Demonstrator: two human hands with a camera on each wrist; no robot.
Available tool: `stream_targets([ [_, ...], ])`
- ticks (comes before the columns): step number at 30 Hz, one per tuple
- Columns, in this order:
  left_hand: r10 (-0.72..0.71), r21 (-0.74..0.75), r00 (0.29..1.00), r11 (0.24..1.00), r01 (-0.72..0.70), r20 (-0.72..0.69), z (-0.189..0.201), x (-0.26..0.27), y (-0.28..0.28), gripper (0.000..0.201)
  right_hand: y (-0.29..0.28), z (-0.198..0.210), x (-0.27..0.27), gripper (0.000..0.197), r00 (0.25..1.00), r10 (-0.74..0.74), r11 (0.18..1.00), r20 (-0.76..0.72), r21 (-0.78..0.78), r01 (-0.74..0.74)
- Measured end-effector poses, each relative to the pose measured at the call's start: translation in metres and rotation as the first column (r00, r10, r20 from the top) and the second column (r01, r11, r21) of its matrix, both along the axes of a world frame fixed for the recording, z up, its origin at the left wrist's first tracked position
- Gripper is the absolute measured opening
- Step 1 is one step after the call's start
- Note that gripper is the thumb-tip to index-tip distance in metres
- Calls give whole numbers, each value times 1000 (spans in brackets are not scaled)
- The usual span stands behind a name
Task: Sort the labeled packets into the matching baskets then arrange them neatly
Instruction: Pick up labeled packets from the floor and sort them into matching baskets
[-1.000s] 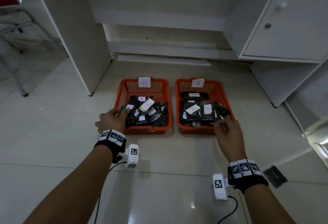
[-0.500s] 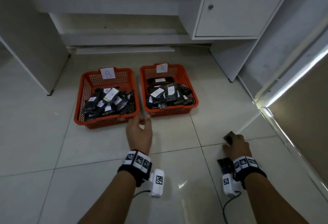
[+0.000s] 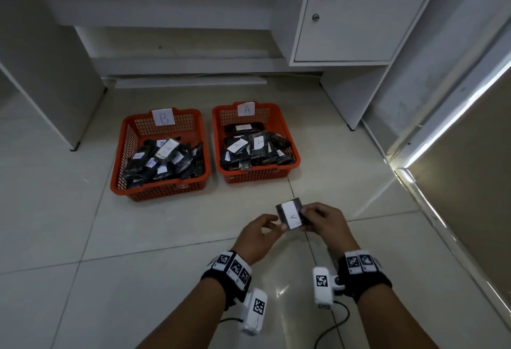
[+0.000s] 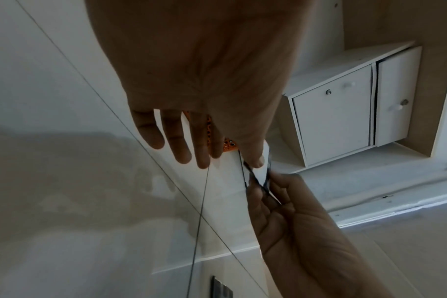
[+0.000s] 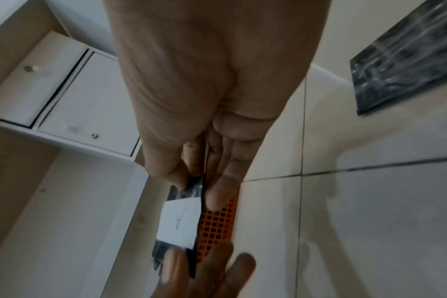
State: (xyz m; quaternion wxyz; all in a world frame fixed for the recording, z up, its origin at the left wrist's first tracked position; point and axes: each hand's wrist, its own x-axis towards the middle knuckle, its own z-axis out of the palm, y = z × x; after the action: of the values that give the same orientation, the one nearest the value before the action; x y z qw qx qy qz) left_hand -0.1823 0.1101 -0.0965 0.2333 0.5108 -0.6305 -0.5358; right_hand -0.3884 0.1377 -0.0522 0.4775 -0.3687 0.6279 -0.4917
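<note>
A black packet [image 3: 290,214] with a white label marked A is held up above the floor tiles, in front of the baskets. My right hand [image 3: 304,216] pinches its right edge between thumb and fingers, as the right wrist view shows [image 5: 197,185]. My left hand [image 3: 272,224] touches the lower left corner with the thumb, its fingers [image 4: 181,147] straight and apart. Orange basket B [image 3: 157,191] stands at the left and orange basket A [image 3: 257,175] at the right, each holding several labeled black packets. Another dark packet [image 5: 408,60] lies on the floor near my right arm.
A white cabinet door [image 3: 345,16] with a knob and lock rises behind basket A. A white desk panel [image 3: 41,72] stands to the left of basket B. A wall base and a brown door [image 3: 470,196] run along the right.
Both hands left the baskets. The right hand reached to the floor at the right, picked up a packet and brought it to the middle, where the left hand met it.
</note>
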Motion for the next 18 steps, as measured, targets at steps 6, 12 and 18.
stream_targets([
  [6,43,-77,994,996,-51,-102,1,-8,-1,22,13,-3,-2,12,980,96,995,-176,34,-91],
  [12,94,-41,994,994,-97,-54,-7,-5,0,16,54,-39,-59,73,488,315,827,-814,487,280],
  [18,124,-34,991,991,-126,-47,-10,-2,-3,15,66,-48,-53,42,533,301,897,-791,425,124],
])
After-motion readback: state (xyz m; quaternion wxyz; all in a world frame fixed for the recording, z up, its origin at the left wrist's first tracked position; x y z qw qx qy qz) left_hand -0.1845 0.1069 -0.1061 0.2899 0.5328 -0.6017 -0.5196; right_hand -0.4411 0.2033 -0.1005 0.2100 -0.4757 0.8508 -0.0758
